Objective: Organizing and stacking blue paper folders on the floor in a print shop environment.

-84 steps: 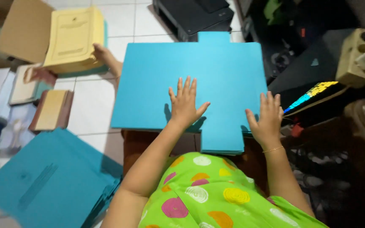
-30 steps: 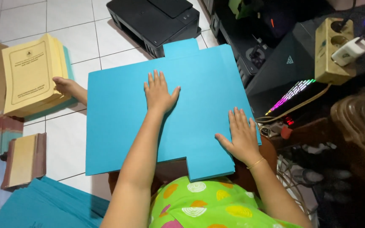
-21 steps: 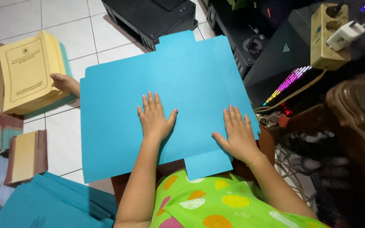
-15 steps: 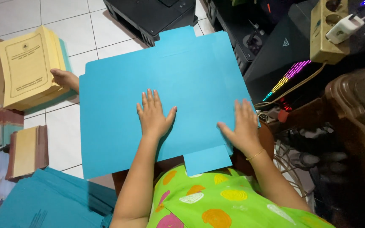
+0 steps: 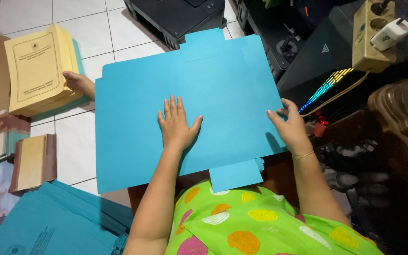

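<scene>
So the blue sheet is a big flat die-cut card lying open across a low brown table, right in front of the person. Its long axis runs left to right, with one tab poking out on the far edge and another on the near edge, just above the green dotted shirt.

The left hand lies flat on the middle of the sheet, fingers spread, palm down, pressing and not gripping anything. The right hand sits at the right edge, fingers curled onto that edge. Looks like a light pinch on the card, though I can't tell how far the thumb goes under. So the right hand is the one at an edge, and the bulk of the sheet stretches away to its left.

Further out: another person's hand at the sheet's far left corner, touching a yellow booklet stack on the tiled floor. Near left there's a pile of more blue sheets. Off to the right is a dark computer case with rainbow lights, and a power strip far right.
</scene>
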